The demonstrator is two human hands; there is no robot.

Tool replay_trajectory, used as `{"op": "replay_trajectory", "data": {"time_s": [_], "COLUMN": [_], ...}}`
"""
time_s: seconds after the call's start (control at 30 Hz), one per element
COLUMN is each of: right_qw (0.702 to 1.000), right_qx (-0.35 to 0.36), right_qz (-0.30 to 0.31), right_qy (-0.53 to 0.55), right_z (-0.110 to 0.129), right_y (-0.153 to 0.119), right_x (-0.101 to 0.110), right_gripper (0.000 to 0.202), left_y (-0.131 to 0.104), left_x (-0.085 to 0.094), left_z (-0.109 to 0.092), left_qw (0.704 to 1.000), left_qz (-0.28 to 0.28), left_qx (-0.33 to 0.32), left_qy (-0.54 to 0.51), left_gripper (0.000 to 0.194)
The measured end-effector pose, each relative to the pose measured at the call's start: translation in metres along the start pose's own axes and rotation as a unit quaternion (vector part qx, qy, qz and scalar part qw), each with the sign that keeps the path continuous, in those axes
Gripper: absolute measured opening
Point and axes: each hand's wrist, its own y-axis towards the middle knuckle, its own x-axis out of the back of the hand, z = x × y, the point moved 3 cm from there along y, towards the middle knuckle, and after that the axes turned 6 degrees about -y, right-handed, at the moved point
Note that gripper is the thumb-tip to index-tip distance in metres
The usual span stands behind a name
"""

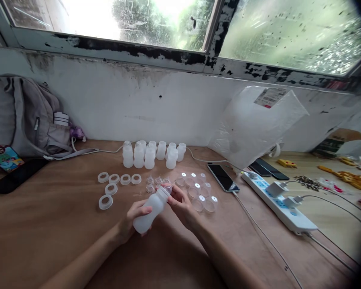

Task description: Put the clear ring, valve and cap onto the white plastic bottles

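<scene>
Holding a frosted bottle (149, 216) in the head view, my left hand (128, 220) has its fingers wrapped around the body, thumb lying along the upper side. The bottle is tilted over the near-middle part of the brown table (63, 224), its base toward my left and its threaded neck pointing up and to the right. My right hand (182, 204) is at that neck, thumb and fingers pinching a clear teat (168, 189) at the mouth; my fingers partly hide it, so I cannot tell whether it is seated.

Just beyond my hands lie more clear teats (150, 188) in a small cluster. To their left, six white rings (105, 207) rest flat on the table, apart from my left hand. Near my right hand, transparent caps (209, 206) lie in rows. Behind everything, a group of frosted bottles (150, 158) stands upright close to the wall (132, 104). On the right, a phone (223, 177) lies beyond the caps with a cable plugged in, and a white power strip (291, 218) runs beside it. A gray backpack (24, 116) sits at the far left.
</scene>
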Motion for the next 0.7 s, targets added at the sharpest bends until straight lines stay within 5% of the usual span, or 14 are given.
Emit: {"op": "replay_trajectory", "data": {"time_s": [0.1,0.23,0.43,0.53,0.7], "right_qw": [0.999,0.998,0.996,0.996,0.998], "right_qx": [-0.019,-0.009,0.001,-0.002,-0.01], "right_qz": [-0.027,-0.061,-0.052,-0.072,-0.03], "right_qy": [0.009,0.027,0.07,0.061,0.055], "right_z": [-0.002,-0.009,-0.016,-0.015,-0.008], "right_y": [-0.001,-0.001,0.003,0.004,0.002], "right_x": [-0.002,-0.007,-0.003,0.003,-0.001], "right_gripper": [0.036,0.036,0.023,0.02,0.031], "left_y": [-0.001,-0.004,-0.002,0.0,0.004], "left_x": [-0.004,-0.002,0.014,0.015,0.001], "left_z": [-0.001,-0.01,-0.015,-0.017,-0.013], "left_qw": [0.993,0.908,0.853,0.878,0.981], "left_qz": [-0.032,-0.15,-0.262,-0.243,-0.073], "left_qx": [-0.06,-0.207,-0.213,-0.21,-0.091], "left_qy": [0.093,0.333,0.398,0.355,0.155], "left_gripper": [0.036,0.041,0.04,0.04,0.038]}}
